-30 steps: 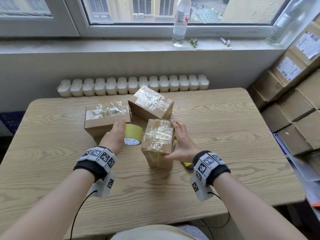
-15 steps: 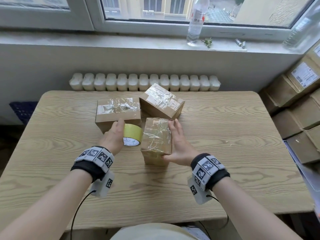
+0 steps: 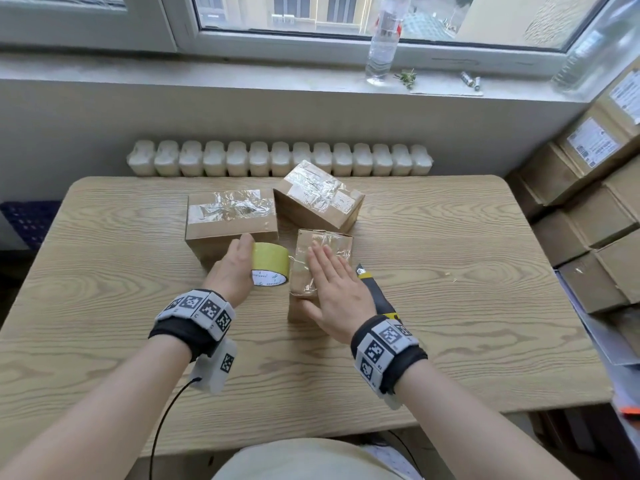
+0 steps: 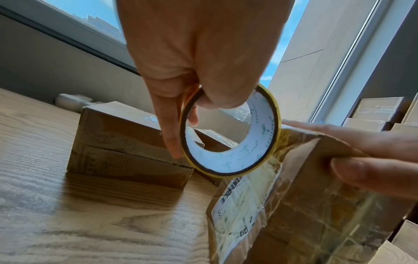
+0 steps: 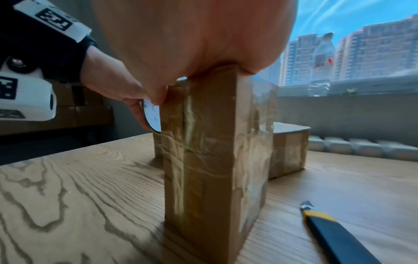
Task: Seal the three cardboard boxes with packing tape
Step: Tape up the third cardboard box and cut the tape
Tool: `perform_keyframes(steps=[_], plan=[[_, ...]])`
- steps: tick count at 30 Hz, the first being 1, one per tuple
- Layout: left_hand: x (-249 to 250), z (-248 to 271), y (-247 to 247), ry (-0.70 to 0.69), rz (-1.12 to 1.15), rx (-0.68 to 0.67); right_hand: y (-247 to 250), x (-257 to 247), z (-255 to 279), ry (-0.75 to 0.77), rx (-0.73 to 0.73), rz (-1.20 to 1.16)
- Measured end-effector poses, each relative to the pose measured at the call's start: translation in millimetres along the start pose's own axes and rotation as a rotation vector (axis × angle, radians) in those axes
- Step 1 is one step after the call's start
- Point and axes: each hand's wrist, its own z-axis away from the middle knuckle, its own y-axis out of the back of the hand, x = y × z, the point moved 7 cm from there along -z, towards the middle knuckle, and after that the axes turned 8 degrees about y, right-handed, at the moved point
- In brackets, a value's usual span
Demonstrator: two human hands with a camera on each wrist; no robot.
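Two hands: left [image 3: 231, 271] fingers grip tape roll [image 3: 271, 263]; right [image 3: 334, 289] flat, hiding box [image 3: 323, 244] top

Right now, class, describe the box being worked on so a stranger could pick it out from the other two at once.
Start at the wooden table under the window. Three taped cardboard boxes cluster at its middle; take the nearest box, standing upright on end. Unlike its two flat-lying neighbours, it has the right hand pressed flat on top, a yellow tape roll beside it in the left hand, and a utility knife on its other side.

A yellow-black utility knife [image 3: 375, 292] lies on the desk [image 3: 450, 271]; a clear bottle [image 3: 384, 39] stands on the windowsill [image 3: 207, 76]; stacked cartons [image 3: 595, 202] sit beyond the desk's right edge.
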Motion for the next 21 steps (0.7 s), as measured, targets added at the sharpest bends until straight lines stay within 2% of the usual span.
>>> perform_keyframes(steps=[5, 10, 12, 16, 21], plan=[[1, -1, -3, 0.005, 0.02, -0.021, 2, 21, 20, -0.111, -0.049, 0.035], [5, 0, -7, 0.014, 0.074, -0.034, 9, 29, 30, -0.279, -0.065, -0.053], [3, 1, -8, 0.023, 0.1, -0.048, 16, 24, 21, -0.241, -0.064, -0.093], [1, 4, -4, 0.017, 0.141, -0.047, 32, 4, -20, -0.054, -0.127, -0.045], [-2, 9, 8, -0.008, 0.191, -0.073, 33, 2, -51, -0.03, -0.22, 0.01]])
